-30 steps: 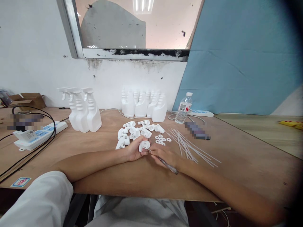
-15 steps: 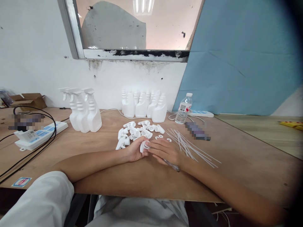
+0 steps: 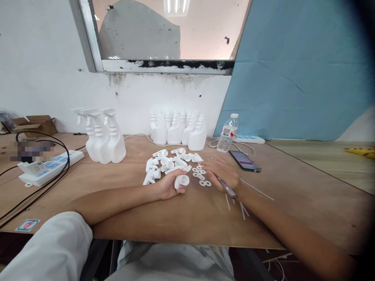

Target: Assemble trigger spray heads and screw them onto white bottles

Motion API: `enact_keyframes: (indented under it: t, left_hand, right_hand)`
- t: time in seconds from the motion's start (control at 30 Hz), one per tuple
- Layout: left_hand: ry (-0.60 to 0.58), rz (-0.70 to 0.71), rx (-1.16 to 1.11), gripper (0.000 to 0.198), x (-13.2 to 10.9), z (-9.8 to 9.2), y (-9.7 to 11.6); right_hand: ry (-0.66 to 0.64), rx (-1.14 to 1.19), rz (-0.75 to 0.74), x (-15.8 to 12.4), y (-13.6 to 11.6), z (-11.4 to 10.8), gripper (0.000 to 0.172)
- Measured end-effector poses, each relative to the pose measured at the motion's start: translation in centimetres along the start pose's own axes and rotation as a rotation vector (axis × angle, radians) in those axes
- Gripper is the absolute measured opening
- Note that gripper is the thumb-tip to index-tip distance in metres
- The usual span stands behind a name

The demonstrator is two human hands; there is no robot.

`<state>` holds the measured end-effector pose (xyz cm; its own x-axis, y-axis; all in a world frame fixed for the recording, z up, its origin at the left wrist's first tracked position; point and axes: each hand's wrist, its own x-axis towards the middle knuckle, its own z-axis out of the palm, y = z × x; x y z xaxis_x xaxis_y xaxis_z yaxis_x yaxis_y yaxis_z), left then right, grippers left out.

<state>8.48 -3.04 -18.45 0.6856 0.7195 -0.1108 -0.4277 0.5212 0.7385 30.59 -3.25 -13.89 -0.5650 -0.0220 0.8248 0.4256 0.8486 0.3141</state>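
My left hand [image 3: 168, 186] rests on the wooden table [image 3: 293, 203] and is closed round a white spray-trigger head [image 3: 182, 180]. To its right, my right hand [image 3: 221, 171] lies over the thin white tubes [image 3: 242, 208], close to the small white washers [image 3: 201, 176]. A pen [image 3: 227, 188] is tucked in that hand, fingers stretched forward. A heap of white trigger heads [image 3: 166, 164] lies just beyond both hands.
Capped white spray bottles [image 3: 101, 134] stand at the left, uncapped white bottles [image 3: 177, 130] at the back. A water bottle [image 3: 227, 134] and a phone [image 3: 242, 160] lie at the right. A power strip [image 3: 48, 166] with black cables sits far left.
My right hand has left the trigger head and moved right and forward onto the tubes, pen still in it. The left hand keeps hold of the trigger head.
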Motion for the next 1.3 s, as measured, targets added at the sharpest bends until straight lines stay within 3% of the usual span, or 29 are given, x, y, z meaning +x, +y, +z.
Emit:
enact_keyframes:
  t: [0.13, 0.33, 0.5, 0.63, 0.8, 0.87, 0.9, 1.03, 1.1, 1.2, 1.3]
  left_hand:
    - [0.025, 0.039, 0.048, 0.026, -0.3, 0.7, -0.1]
    - [-0.042, 0.187, 0.239, 0.044, -1.0, 1.9, -0.8]
    - [0.06, 0.279, 0.868, 0.045, -2.1, 2.4, -0.9]
    - [0.058, 0.333, 1.348, 0.055, -2.5, 2.5, 0.5]
    - [0.103, 0.746, 1.792, 0.035, -2.4, 3.0, 5.7]
    - [0.186, 0.842, 1.922, 0.027, -3.1, 3.4, 9.0]
    - [0.287, 0.888, 1.964, 0.024, -3.8, 3.6, 10.8]
    - [0.792, 1.121, 2.035, 0.022, -8.0, 3.3, 18.2]
    - [1.054, 1.168, 2.007, 0.028, -10.3, 2.3, 21.1]
    - [1.366, 1.076, 1.978, 0.034, -12.7, 0.3, 23.8]
    - [1.42, 0.892, 1.948, 0.033, -13.4, -1.4, 24.7]
  right_hand:
    - [0.024, -0.037, 0.092, -0.9, 1.1, -0.1, 0.024]
    - [-0.03, -0.02, 0.126, -1.5, 1.6, -0.1, 0.023]
    - [-0.075, -0.022, 0.163, -1.6, 1.6, -0.2, 0.022]
    - [-0.051, -0.046, 0.149, -1.5, 1.6, -0.2, 0.02]
    - [-0.041, -0.082, 0.115, -1.5, 1.7, -0.1, 0.017]
    - [-0.042, -0.078, 0.129, -1.6, 1.7, 0.0, 0.016]
    - [-0.048, -0.072, 0.141, -1.7, 1.6, 0.0, 0.016]
    - [-0.059, -0.049, 0.17, -1.9, 1.5, 0.3, 0.015]
    - [-0.057, -0.049, 0.165, -2.0, 1.5, 0.4, 0.015]
    - [-0.064, -0.049, 0.16, -2.0, 1.5, 0.6, 0.015]
    - [-0.06, -0.035, 0.152, -2.2, 1.5, 0.7, 0.014]
